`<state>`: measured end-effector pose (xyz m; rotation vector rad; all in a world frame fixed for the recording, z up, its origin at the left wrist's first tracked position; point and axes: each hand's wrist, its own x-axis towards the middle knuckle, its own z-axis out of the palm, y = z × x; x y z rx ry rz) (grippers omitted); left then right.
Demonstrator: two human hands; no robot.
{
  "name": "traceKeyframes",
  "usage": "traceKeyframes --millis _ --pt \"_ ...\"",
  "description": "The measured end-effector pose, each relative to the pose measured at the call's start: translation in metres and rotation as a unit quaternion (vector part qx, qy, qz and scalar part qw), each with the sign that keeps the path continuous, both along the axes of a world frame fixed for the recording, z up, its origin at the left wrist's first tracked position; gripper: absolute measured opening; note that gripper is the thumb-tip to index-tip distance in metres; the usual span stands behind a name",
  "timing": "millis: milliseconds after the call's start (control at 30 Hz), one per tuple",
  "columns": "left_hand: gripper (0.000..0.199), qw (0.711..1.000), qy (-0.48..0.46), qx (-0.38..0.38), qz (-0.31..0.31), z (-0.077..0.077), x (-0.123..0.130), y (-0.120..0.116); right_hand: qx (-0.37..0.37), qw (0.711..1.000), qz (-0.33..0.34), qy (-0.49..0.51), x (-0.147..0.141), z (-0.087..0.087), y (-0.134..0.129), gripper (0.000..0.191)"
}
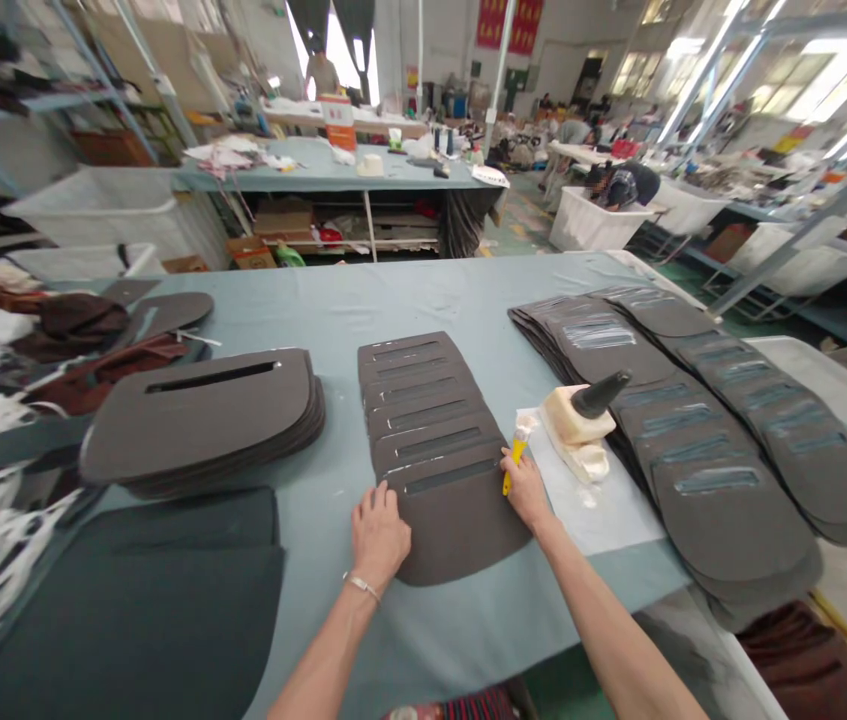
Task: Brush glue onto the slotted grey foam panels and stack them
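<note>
Head view: the left hand (pixel 379 535) lies open on fanned, matte dark foam panels (pixel 460 525) mid-table; the right hand (pixel 526 490) clamps a yellow-handled brush (pixel 514 462) beside a cream block (pixel 571 418) on white paper (pixel 610 520).

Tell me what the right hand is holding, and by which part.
The right hand grips a small yellow-handled brush by its handle.

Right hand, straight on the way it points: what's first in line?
Likely the fanned stack of slotted dark foam panels, just past the right hand and its yellow-handled brush; depth is hard to judge, so it may pass just above.
</note>
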<state>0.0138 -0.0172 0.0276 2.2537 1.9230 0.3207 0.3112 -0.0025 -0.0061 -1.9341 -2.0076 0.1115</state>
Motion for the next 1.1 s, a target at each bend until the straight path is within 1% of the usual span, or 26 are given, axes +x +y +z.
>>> traceKeyframes --millis 100,167,200,233,300,333,367,400,433,500,533,600,667,700,767,800,833,867,900,933,967,1000,1033,1067,1100 --pt "0.038 0.999 -0.023 -0.032 0.002 0.004 -0.004 0.004 -0.002 0.998 -0.015 0.057 0.003 -0.001 0.0 0.041" --pt "0.04 0.998 -0.043 -0.04 0.029 0.007 -0.018 -0.002 0.01 0.996 -0.036 0.081 0.004 0.001 -0.007 0.047" --pt "0.042 0.997 -0.045 -0.03 0.055 0.008 -0.029 -0.009 0.021 0.994 -0.055 0.088 0.005 0.002 -0.012 0.048" --pt "0.044 0.995 -0.036 -0.011 0.094 0.008 -0.044 -0.018 0.032 0.992 -0.077 0.093 0.005 0.003 -0.018 0.046" --pt "0.048 0.98 0.014 0.03 0.198 0.008 -0.082 -0.044 0.047 0.985 -0.121 0.111 0.005 0.003 -0.031 0.032" --pt "0.048 0.967 0.045 0.036 0.25 0.008 -0.103 -0.059 0.048 0.983 -0.131 0.122 0.004 0.003 -0.036 0.022" --pt "0.045 0.955 0.067 0.026 0.289 0.008 -0.123 -0.074 0.045 0.981 -0.133 0.136 0.001 0.002 -0.039 0.014" --pt "0.038 0.949 0.073 0.003 0.307 0.007 -0.142 -0.088 0.04 0.979 -0.125 0.153 -0.006 0.001 -0.042 0.011" --pt "0.029 0.949 0.06 -0.025 0.307 0.007 -0.158 -0.099 0.036 0.978 -0.109 0.172 -0.016 0.001 -0.043 0.013" --pt "0.016 0.957 -0.016 -0.067 0.283 0.005 -0.181 -0.114 0.023 0.976 -0.068 0.206 -0.048 0.004 -0.045 0.02" --pt "0.015 0.957 -0.067 -0.075 0.272 0.005 -0.186 -0.116 0.015 0.974 -0.044 0.221 -0.07 0.007 -0.046 0.023" --pt "0.016 0.948 -0.152 -0.072 0.271 0.006 -0.184 -0.114 -0.014 0.968 0.016 0.252 -0.121 0.016 -0.05 0.026" --pt "0.019 0.939 -0.202 -0.072 0.267 0.011 -0.171 -0.108 -0.053 0.953 0.082 0.288 -0.176 0.026 -0.055 0.024" --pt "0.022 0.937 -0.225 -0.08 0.256 0.014 -0.162 -0.104 -0.072 0.942 0.113 0.309 -0.201 0.03 -0.058 0.022" --pt "0.028 0.931 -0.279 -0.104 0.212 0.021 -0.148 -0.099 -0.099 0.919 0.157 0.347 -0.243 0.037 -0.063 0.019" --pt "0.031 0.929 -0.298 -0.11 0.19 0.024 -0.144 -0.098 -0.105 0.912 0.166 0.36 -0.259 0.039 -0.065 0.017" --pt "0.033 0.931 -0.297 -0.103 0.183 0.026 -0.145 -0.097 -0.106 0.908 0.167 0.37 -0.27 0.04 -0.067 0.014" --pt "0.034 0.938 -0.271 -0.082 0.201 0.028 -0.149 -0.097 -0.105 0.906 0.165 0.376 -0.278 0.04 -0.069 0.01" --pt "0.037 0.943 -0.219 -0.053 0.247 0.028 -0.156 -0.097 -0.103 0.905 0.162 0.38 -0.282 0.039 -0.07 0.007" --pt "0.043 0.938 -0.152 -0.023 0.311 0.028 -0.166 -0.099 -0.1 0.905 0.159 0.382 -0.283 0.038 -0.072 0.007" --pt "0.052 0.924 -0.086 -0.004 0.373 0.028 -0.178 -0.1 -0.099 0.905 0.16 0.382 -0.282 0.037 -0.074 0.009" --pt "0.064 0.906 -0.034 -0.003 0.423 0.026 -0.191 -0.102 -0.097 0.905 0.16 0.381 -0.279 0.035 -0.075 0.011" --pt "0.074 0.895 -0.007 -0.021 0.446 0.025 -0.203 -0.103 -0.095 0.906 0.16 0.38 -0.275 0.034 -0.077 0.014" --pt "0.079 0.897 -0.007 -0.055 0.439 0.023 -0.213 -0.103 -0.092 0.908 0.155 0.377 -0.269 0.033 -0.079 0.016" --pt "0.077 0.9 -0.027 -0.099 0.423 0.021 -0.221 -0.101 -0.088 0.911 0.148 0.374 -0.263 0.033 -0.08 0.018"
